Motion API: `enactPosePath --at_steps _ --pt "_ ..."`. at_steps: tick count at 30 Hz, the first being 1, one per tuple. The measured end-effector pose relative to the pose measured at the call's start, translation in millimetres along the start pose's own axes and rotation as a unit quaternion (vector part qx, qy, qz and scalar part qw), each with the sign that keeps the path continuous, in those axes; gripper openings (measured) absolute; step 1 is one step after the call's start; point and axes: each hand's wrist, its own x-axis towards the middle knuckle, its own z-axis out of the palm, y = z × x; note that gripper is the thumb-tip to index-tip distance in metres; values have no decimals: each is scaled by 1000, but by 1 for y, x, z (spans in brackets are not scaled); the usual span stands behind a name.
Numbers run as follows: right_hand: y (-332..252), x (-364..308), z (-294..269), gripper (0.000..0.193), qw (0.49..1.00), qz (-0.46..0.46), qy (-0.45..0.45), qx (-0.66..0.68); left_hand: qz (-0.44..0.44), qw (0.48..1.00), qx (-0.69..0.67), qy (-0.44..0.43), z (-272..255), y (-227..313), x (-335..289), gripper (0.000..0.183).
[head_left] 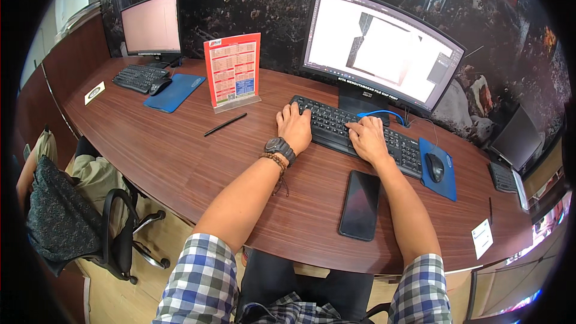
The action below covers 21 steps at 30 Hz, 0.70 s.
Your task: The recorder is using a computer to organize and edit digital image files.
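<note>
A long black keyboard (pixel 332 125) lies on the brown wooden desk (pixel 288 204), slightly slanted. My left hand (pixel 295 127) rests at its left end, fingers stretched over the keys and holding nothing. Farther right, my right hand (pixel 368 139) lies across the middle keys with its fingers apart, also holding nothing. Behind the keyboard stands a curved monitor (pixel 384 42) showing a white page with dark shapes. A black mouse (pixel 434 168) sits on a blue mouse pad (pixel 445 189) by the keyboard's right end. Between my forearms lies a dark-screened phone (pixel 360 205).
A black pen (pixel 225 125) and a red-and-white sign in a clear stand (pixel 234 69) are left of my hand. A second monitor (pixel 152 26) and keyboard (pixel 139 77) stand far left. Another person (pixel 66 204) sits at left. A white card (pixel 482 238) lies at right.
</note>
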Motion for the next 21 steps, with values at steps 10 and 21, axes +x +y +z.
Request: enactPosePath --at_steps 10,21 --pt "-9 -6 -6 24 998 54 -6 26 20 1000 13 18 -7 9 -3 18" --pt "-3 -7 -10 23 986 136 -34 92 31 999 12 2 -8 6 -1 21"
